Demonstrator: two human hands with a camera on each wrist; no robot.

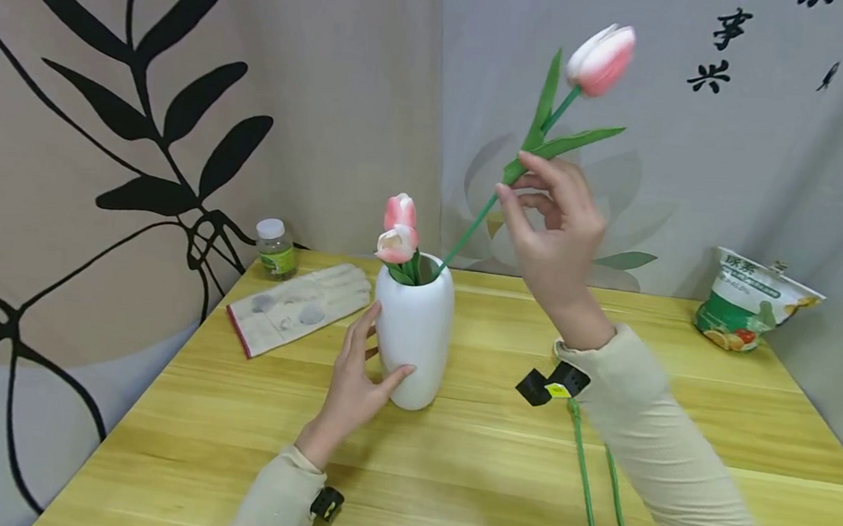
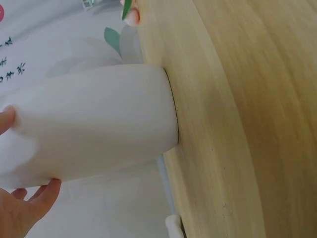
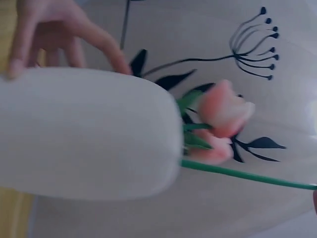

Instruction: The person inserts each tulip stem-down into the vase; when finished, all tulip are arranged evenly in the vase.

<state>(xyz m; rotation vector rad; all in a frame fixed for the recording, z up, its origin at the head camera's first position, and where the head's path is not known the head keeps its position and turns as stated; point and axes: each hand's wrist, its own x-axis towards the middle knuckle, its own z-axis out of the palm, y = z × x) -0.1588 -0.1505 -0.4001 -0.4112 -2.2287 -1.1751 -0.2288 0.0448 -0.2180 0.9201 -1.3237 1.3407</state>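
The white vase (image 1: 412, 337) stands upright on the table, two pink-and-white tulips (image 1: 398, 232) in its mouth. My left hand (image 1: 354, 382) holds the vase low on its side, thumb in front and fingers at the left. Above and to the right, my right hand (image 1: 556, 225) pinches the green stem of another tulip (image 1: 601, 60) just below its leaves. That stem (image 3: 247, 175) slants down into the vase mouth in the right wrist view; its lower end is hidden inside. In the left wrist view, fingers touch both sides of the vase (image 2: 99, 119).
A pale glove (image 1: 300, 307) lies left of the vase, with a small lidded jar (image 1: 275, 249) behind it. Two green stems (image 1: 584, 486) lie on the table (image 1: 479, 468) partly under my right forearm. A green-and-white bag (image 1: 749, 304) stands at the back right.
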